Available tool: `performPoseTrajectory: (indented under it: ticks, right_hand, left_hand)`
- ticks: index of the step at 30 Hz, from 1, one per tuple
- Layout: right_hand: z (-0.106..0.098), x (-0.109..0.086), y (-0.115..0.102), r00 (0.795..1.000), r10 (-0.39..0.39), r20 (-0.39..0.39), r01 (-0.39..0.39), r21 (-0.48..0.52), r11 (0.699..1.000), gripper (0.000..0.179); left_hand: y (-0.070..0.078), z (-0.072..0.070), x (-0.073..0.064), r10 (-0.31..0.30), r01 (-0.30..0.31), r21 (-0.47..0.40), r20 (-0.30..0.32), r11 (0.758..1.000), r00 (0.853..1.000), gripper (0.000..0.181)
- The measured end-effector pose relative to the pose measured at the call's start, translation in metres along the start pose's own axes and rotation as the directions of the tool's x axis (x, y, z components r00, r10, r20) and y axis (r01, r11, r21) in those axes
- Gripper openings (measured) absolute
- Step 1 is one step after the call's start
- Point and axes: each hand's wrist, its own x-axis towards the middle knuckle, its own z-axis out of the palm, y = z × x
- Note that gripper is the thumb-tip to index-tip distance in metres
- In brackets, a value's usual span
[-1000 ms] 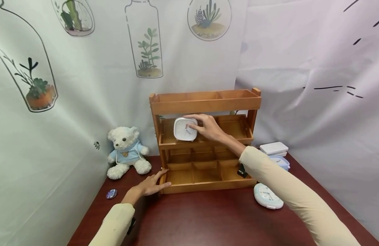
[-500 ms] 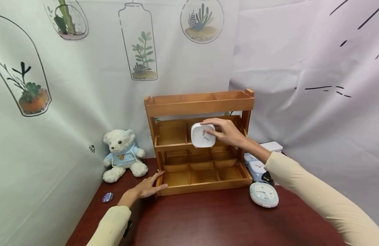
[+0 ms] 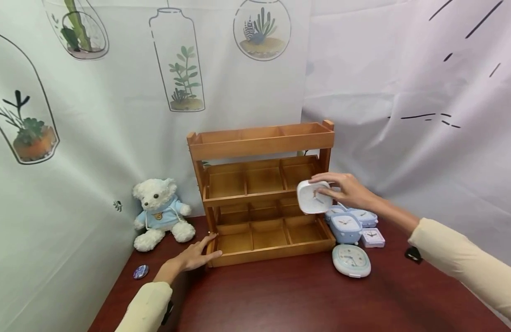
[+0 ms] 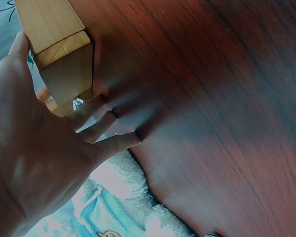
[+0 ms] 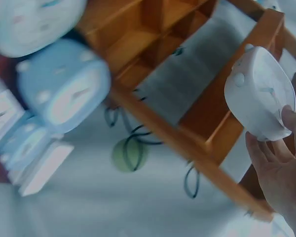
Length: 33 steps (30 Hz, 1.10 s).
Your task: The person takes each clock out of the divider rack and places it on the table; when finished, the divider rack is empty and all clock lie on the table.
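My right hand (image 3: 350, 190) holds a white, rounded-square alarm clock (image 3: 310, 202) by its upper right edge, in front of the right end of a wooden three-tier rack (image 3: 261, 149). In the right wrist view, the thumb lies over the clock's (image 5: 251, 94) face and the fingers are behind it. My left hand (image 3: 190, 258) is at the rack's lower left corner, fingers spread. In the left wrist view, that hand's thumb lies along the rack's wooden end (image 4: 64, 54), and the other fingertips reach the dark red tabletop (image 4: 202, 98).
Right of the rack stand several clocks: a light blue one (image 3: 346, 229), a small square one (image 3: 373, 238) and, in front, an oval white and pale-blue one (image 3: 351, 262). At left sit a white teddy bear (image 3: 161, 214) and a small round purple-blue object (image 3: 141, 272).
My right hand has carried the white clock from the rack's middle tier rightward and down, toward the other clocks. The left hand stays at the rack's corner; the head view has shifted slightly right.
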Motion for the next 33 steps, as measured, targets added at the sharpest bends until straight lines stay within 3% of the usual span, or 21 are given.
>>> performPoseTrajectory:
  ticks: [12, 18, 26, 33]
  right_hand:
    - [-0.037, -0.088, 0.025, 0.996, 0.069, 0.060, -0.064, -0.082, 0.995, 0.036]
    - [-0.048, -0.132, 0.035, 0.978, 0.162, 0.132, -0.154, -0.075, 0.985, 0.033]
    - [-0.046, -0.181, 0.051, 0.963, 0.222, 0.154, -0.204, -0.129, 0.971, 0.032]
    - [-0.038, -0.212, 0.064, 0.958, 0.240, 0.155, -0.224, -0.110, 0.968, 0.029]
  left_hand:
    - [0.000, -0.001, -0.001, -0.007, 0.007, -0.005, 0.001, 1.000, 1.000, 0.084]
    - [0.002, -0.002, 0.000, 0.006, -0.006, -0.006, 0.014, 1.000, 1.000, 0.085]
    - [0.002, -0.003, 0.000, 0.011, -0.011, 0.003, 0.015, 1.000, 1.000, 0.084]
    - [0.003, -0.003, 0.000, 0.015, -0.015, 0.007, 0.010, 1.000, 1.000, 0.084]
